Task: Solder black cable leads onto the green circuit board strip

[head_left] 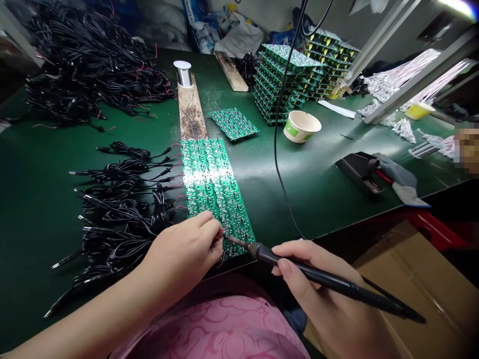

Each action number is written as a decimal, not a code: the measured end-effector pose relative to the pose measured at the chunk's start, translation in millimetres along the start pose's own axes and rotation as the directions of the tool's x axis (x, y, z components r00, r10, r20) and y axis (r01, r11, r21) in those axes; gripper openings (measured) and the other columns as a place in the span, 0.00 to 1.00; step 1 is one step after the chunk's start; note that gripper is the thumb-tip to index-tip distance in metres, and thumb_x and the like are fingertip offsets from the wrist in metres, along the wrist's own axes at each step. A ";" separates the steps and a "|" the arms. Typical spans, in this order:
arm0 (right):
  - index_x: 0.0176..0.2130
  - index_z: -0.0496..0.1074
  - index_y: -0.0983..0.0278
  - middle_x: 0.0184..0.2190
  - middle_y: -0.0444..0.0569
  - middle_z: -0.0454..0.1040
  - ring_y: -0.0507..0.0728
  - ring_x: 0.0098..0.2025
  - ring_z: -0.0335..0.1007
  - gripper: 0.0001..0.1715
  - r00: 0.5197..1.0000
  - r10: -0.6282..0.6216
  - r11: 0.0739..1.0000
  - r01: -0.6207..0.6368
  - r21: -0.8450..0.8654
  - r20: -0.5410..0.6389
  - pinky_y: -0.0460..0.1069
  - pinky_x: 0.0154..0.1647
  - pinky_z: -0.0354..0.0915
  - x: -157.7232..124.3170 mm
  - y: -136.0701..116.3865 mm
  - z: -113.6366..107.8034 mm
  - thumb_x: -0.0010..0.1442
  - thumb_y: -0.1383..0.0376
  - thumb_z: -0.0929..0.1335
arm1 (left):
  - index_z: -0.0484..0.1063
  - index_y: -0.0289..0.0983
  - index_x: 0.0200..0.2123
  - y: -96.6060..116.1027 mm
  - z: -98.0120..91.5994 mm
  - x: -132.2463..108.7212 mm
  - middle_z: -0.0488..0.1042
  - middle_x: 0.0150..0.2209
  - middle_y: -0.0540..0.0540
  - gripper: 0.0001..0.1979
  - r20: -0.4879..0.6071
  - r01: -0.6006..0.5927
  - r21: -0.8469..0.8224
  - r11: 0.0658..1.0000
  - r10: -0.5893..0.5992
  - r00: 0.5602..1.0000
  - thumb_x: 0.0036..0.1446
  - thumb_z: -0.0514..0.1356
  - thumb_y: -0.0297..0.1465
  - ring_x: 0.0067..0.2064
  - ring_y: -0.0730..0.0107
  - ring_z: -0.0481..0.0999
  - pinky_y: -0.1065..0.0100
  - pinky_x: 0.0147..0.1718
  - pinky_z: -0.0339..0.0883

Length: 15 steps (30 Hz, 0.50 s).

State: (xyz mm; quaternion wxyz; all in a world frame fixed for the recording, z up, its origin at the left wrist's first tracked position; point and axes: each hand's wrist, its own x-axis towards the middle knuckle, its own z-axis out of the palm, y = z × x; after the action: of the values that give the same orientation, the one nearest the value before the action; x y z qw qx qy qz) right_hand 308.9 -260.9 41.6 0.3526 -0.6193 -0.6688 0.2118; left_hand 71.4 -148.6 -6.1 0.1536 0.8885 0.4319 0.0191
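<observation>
- Across the green tabletop (318, 189), a long panel of circuit boards (213, 184) runs down to the near edge. A knock there could shift it under the work.
- Left of the panel, bundled black cables (119, 209) lie in a row, with thin leads reaching the panel's side. A forearm dragging over them could tug those leads loose.
- The iron's cord (279, 149) hangs down just right of the panel. If it snags, I judge the tip would skid across neighbouring pads.
- The right hand (329, 304) has its grip closed pen-fashion round the soldering iron (329, 281), with the tip at the panel's near corner.
- The left hand (183, 254) has its grip pinched shut on a red lead (221, 233), held at that same corner. The fingertips sit very near the hot tip, so a slip risks a burn or a bridged joint.
</observation>
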 end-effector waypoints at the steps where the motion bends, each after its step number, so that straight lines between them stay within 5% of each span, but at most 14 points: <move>1: 0.46 0.79 0.53 0.36 0.39 0.85 0.50 0.35 0.85 0.06 1.000 -0.003 1.000 0.003 -0.009 -0.005 0.40 0.39 0.78 0.2 -0.8 -0.1 0.71 0.63 0.71 | 0.76 0.38 0.40 -0.1 0.3 0.0 0.76 0.41 0.47 0.10 -0.004 -0.004 -0.001 1.000 0.004 1.000 0.72 0.55 0.31 0.37 0.63 0.78 0.61 0.34 0.65; 8: 0.47 0.79 0.53 0.38 0.41 0.86 0.55 0.38 0.86 0.06 0.999 -0.046 0.995 0.045 -0.093 -0.006 0.46 0.45 0.80 2.3 -4.8 -2.1 0.69 0.63 0.71 | 0.76 0.39 0.40 -1.5 2.1 -1.7 0.76 0.41 0.47 0.08 -0.017 -0.020 -0.010 1.000 0.020 1.000 0.71 0.56 0.30 0.37 0.64 0.78 0.62 0.33 0.64; 15: 0.47 0.80 0.54 0.37 0.44 0.86 0.55 0.35 0.86 0.07 0.998 0.039 0.998 -0.042 -0.055 -0.047 0.45 0.36 0.80 -1.4 -2.2 -7.6 0.72 0.60 0.70 | 0.76 0.39 0.40 0.2 2.4 -0.3 0.76 0.41 0.47 0.10 0.014 0.010 0.009 1.000 -0.010 1.000 0.72 0.55 0.32 0.37 0.64 0.78 0.62 0.33 0.65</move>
State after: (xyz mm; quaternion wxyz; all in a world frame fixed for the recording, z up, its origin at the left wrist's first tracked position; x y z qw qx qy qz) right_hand 312.9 -263.8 47.9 0.3460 -0.6471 -0.6534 0.1859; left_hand 71.8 -149.6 -8.3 0.1529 0.8871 0.4353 0.0102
